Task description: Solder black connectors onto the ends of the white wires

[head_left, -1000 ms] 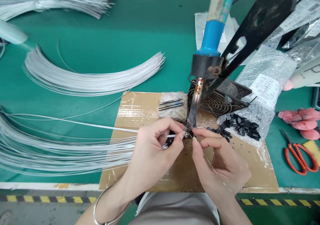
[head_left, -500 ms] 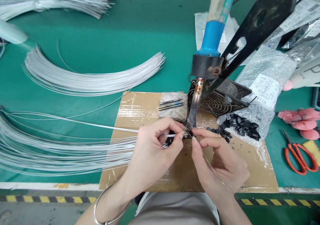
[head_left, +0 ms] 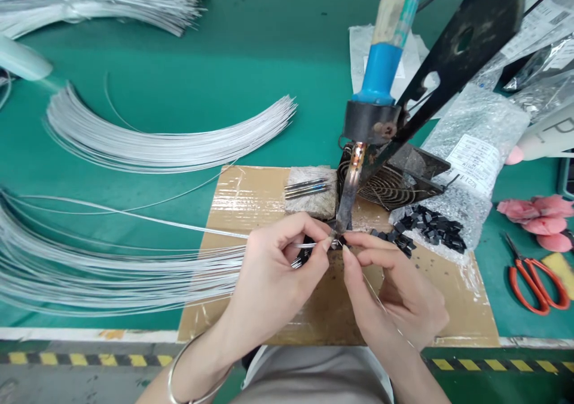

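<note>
My left hand (head_left: 280,272) is closed in a pinch on a thin white wire (head_left: 215,232), its end under the tip of a clamped blue soldering iron (head_left: 381,69). Opposite it, my right hand (head_left: 397,293) pinches a fine strand of solder wire (head_left: 381,304), which trails back across the palm towards the wrist. The fingertips of both hands nearly meet at the iron's dark tip (head_left: 345,210). A small black part shows there, but fingers partly hide the contact point. More white wires (head_left: 210,275) lie behind my left hand.
Brown cardboard (head_left: 242,195) lies on the green table. Black connector pieces (head_left: 430,227) spill from bubble wrap (head_left: 479,129) on the right, near a fan (head_left: 390,177). Spare tips (head_left: 309,187) rest on a pad. Red-handled scissors (head_left: 533,278) lie far right; a wire bundle (head_left: 170,147) is at left.
Both hands stay almost still at the iron's tip. The white wire trailing left from my left hand has shifted slightly.
</note>
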The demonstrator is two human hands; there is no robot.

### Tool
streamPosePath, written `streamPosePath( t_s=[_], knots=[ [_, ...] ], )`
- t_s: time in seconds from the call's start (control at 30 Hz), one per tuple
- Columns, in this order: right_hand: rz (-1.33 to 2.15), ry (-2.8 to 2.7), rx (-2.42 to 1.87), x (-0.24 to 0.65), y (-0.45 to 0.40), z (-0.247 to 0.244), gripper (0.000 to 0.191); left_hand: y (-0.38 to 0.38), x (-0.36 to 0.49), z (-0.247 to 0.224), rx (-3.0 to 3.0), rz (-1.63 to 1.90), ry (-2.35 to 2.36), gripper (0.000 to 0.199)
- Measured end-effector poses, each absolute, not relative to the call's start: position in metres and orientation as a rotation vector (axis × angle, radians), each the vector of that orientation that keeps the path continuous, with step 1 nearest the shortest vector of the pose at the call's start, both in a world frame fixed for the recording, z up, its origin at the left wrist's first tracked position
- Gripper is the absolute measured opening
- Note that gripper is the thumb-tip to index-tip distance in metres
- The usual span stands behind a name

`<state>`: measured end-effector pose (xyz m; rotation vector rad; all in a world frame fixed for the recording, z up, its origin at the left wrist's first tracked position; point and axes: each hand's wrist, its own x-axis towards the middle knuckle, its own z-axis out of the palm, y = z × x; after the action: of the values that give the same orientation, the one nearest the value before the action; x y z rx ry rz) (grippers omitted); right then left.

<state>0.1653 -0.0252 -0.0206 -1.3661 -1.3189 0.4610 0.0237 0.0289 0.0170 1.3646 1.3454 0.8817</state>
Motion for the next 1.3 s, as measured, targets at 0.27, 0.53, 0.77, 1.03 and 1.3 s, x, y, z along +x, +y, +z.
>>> streamPosePath(
  t_s=[0.27, 0.53, 0.77, 1.03, 1.3],
  knots=[
    [0.474, -1.321, -1.363, 0.1664, -0.0244, -0.0226, 0.018, 0.0298, 0.0253, 0.0163, 1.372, 0.872, 1.351, 0.013],
    [0.46, -1.317, -1.341, 0.1661, -0.0245, -0.0231, 0.021, 0.0304, 0.0253, 0.0181, 1.378, 0.866, 1.35, 0.014],
    [0.422, -1.356, -1.335, 0.1675, -0.0248, -0.0219, 0.021, 0.0279, 0.0239, 0.0144, 1.365, 0.876, 1.345, 0.013],
    [0.482, -1.314, -1.329, 0.1671, -0.0247, -0.0232, 0.02, 0.0304, 0.0247, 0.0148, 1.375, 0.872, 1.364, 0.013],
    [0.575, -1.286, -1.33, 0.1685, -0.0244, -0.0233, 0.019, 0.032, 0.0237, 0.0121, 1.355, 0.836, 1.378, 0.012]
  ],
)
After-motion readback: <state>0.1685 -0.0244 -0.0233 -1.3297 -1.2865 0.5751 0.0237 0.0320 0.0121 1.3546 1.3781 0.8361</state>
